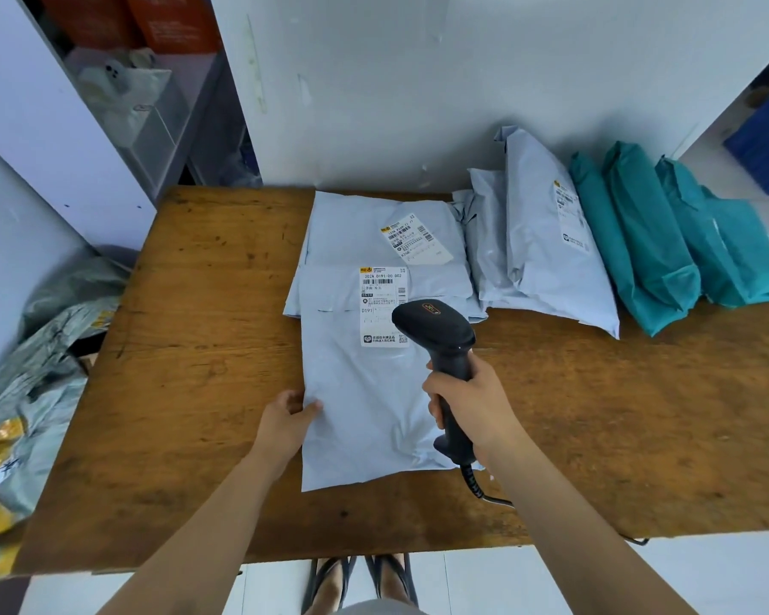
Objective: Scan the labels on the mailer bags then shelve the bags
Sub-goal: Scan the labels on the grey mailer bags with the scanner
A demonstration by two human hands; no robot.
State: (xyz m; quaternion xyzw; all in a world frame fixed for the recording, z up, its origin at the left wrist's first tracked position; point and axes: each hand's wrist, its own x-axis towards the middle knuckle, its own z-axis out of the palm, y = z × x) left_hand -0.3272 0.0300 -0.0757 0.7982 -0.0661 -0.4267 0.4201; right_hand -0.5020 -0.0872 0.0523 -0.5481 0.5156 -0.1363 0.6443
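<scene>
A pale blue mailer bag [365,406] lies flat on the wooden table [196,348], its white label [382,304] facing up. My left hand [287,421] grips the bag's left edge, thumb on top. My right hand [471,406] holds a black corded barcode scanner [436,330], whose head hovers over the label's lower right corner. Behind lies a second pale blue bag [374,233] with its own label [418,237].
More pale mailers [547,241] and teal mailers [653,250] lean in a row at the back right. White shelving [85,139] stands at the left, with a heap of grey bags [32,370] below it. A white wall [418,82] backs the table.
</scene>
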